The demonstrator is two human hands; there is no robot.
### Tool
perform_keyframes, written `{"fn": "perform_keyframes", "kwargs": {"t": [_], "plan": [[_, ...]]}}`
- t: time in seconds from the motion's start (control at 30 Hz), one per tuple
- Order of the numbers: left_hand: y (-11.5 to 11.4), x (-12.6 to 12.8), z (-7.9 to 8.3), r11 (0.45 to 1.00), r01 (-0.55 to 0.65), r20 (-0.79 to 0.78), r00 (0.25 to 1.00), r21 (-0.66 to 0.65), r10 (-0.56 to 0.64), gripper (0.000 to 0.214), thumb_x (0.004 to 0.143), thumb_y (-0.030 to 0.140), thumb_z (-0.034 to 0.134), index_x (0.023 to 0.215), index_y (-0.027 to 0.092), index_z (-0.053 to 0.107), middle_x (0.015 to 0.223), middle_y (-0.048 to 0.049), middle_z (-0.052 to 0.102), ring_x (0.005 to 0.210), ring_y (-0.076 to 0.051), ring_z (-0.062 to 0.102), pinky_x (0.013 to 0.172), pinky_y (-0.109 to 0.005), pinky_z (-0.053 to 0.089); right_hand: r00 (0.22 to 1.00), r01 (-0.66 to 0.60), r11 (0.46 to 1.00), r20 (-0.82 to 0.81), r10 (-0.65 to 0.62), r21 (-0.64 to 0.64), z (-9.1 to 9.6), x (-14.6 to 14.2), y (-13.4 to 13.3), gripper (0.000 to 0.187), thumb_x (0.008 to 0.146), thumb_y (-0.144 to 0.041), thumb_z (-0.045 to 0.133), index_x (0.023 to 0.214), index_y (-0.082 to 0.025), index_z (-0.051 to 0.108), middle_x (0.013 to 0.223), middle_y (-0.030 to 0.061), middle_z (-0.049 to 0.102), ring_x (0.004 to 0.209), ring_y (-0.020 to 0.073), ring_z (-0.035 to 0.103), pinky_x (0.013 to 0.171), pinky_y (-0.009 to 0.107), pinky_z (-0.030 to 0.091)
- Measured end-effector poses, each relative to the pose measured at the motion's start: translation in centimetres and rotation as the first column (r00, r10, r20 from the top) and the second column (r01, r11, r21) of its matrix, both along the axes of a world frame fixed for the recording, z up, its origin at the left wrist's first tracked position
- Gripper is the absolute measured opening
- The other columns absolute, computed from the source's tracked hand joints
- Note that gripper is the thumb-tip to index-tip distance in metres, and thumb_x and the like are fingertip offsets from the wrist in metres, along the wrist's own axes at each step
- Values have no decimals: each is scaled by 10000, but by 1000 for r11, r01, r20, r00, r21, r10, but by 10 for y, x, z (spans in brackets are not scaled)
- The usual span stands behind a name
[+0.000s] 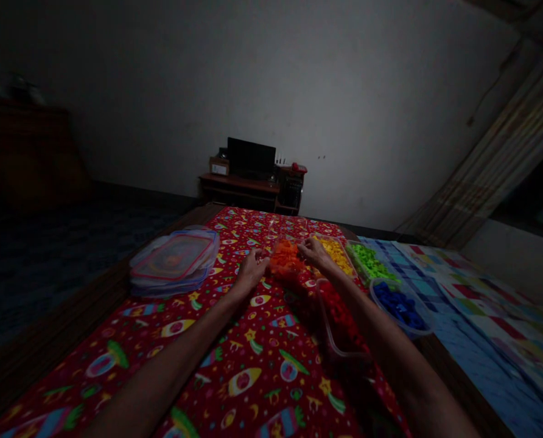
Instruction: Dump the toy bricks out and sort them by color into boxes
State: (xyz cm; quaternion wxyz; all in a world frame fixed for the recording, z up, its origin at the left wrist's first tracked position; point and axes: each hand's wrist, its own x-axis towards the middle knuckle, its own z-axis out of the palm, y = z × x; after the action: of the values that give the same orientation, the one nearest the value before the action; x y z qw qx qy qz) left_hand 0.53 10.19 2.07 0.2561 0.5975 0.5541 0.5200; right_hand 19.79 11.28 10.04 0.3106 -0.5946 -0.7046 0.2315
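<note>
A clear plastic container of small orange pieces (286,257) is between my two hands over the red patterned cloth (235,340). My left hand (254,266), fingers curled, is at its left side. On its right side, my right hand (315,250) grips the edge with bent fingers. The dim light hides the exact finger contact. Just right of my right hand is a container of yellow pieces (338,254). Beneath my right forearm sits a container of red pieces (342,316), partly covered by the arm.
Green pieces (371,261) and blue pieces (400,307) fill two more containers on the right. Stacked clear lids (173,261) with coloured rims lie on the left. A bed (463,304) adjoins the table's right side. Farther back, a monitor (251,158) stands on a desk.
</note>
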Motion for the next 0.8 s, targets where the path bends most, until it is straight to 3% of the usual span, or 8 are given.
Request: {"fn": "perform_keyframes", "kwargs": {"t": [0.13, 0.27, 0.37, 0.47, 0.57, 0.63, 0.73, 0.8], "plan": [[-17, -18, 17, 1000, -20, 35, 999, -3, 20, 194, 754, 328, 530, 894, 194, 540, 891, -75, 681, 842, -224, 664, 779, -362, 533, 963, -141, 990, -235, 130, -27, -3, -7, -5, 57, 855, -227, 474, 848, -177, 501, 605, -25, 602, 506, 108, 555, 474, 188, 408], [-35, -62, 48, 983, -149, -59, 986, 106, 155, 141, 737, 320, 545, 819, 214, 503, 775, -19, 637, 757, -194, 647, 706, -302, 534, 966, -230, 971, -111, 236, 59, -4, -13, -10, 224, 896, -269, 427, 748, -161, 557, 617, 10, 621, 538, 119, 580, 519, 204, 420], [-48, -110, 74, 883, -372, -250, 860, 288, 444, 137, 756, 272, 518, 875, 204, 522, 804, -12, 615, 768, -190, 622, 766, -320, 516, 951, -308, 944, 43, 305, 123, -4, -14, -16, 281, 913, -267, 419, 742, -146, 607, 665, 34, 660, 589, 121, 598, 572, 206, 423], [-61, -152, 88, 826, -375, -490, 672, 421, 555, 173, 807, 234, 463, 937, 163, 554, 931, -70, 607, 870, -225, 610, 824, -353, 497, 939, -338, 933, 114, 325, 124, -7, -13, -22, 258, 907, -224, 432, 793, -134, 645, 682, 38, 678, 604, 117, 599, 590, 204, 409], [-70, -176, 80, 904, -225, -752, 502, 364, 427, 251, 848, 201, 402, 1022, 162, 578, 1072, -111, 602, 999, -267, 592, 835, -370, 492, 927, -361, 923, 158, 339, 136, -11, -13, -26, 245, 897, -200, 447, 799, -130, 661, 709, 43, 687, 617, 116, 592, 595, 204, 396], [-72, -182, 65, 961, -136, -849, 451, 240, 276, 283, 852, 197, 392, 1046, 181, 597, 1136, -115, 615, 1046, -278, 587, 844, -373, 492, 917, -381, 914, 183, 354, 142, -14, -12, -28, 245, 891, -202, 451, 794, -129, 663, 712, 41, 682, 606, 114, 573, 590, 206, 382], [-70, -182, 40, 987, -106, -844, 511, 125, 162, 264, 842, 297, 461, 1007, 188, 636, 1163, -120, 651, 1090, -296, 584, 921, -396, 468, 892, -424, 895, 239, 385, 142, -14, -9, -32, 257, 882, -219, 449, 756, -125, 653, 646, 19, 630, 551, 102, 497, 559, 209, 334], [-69, -180, 31, 974, -155, -760, 610, 166, 226, 270, 826, 390, 511, 954, 203, 658, 1104, -102, 687, 1086, -297, 592, 947, -397, 457, 873, -452, 881, 274, 404, 141, -14, -8, -36, 258, 872, -223, 450, 724, -124, 637, 592, -7, 561, 533, 93, 440, 538, 208, 290]]}}
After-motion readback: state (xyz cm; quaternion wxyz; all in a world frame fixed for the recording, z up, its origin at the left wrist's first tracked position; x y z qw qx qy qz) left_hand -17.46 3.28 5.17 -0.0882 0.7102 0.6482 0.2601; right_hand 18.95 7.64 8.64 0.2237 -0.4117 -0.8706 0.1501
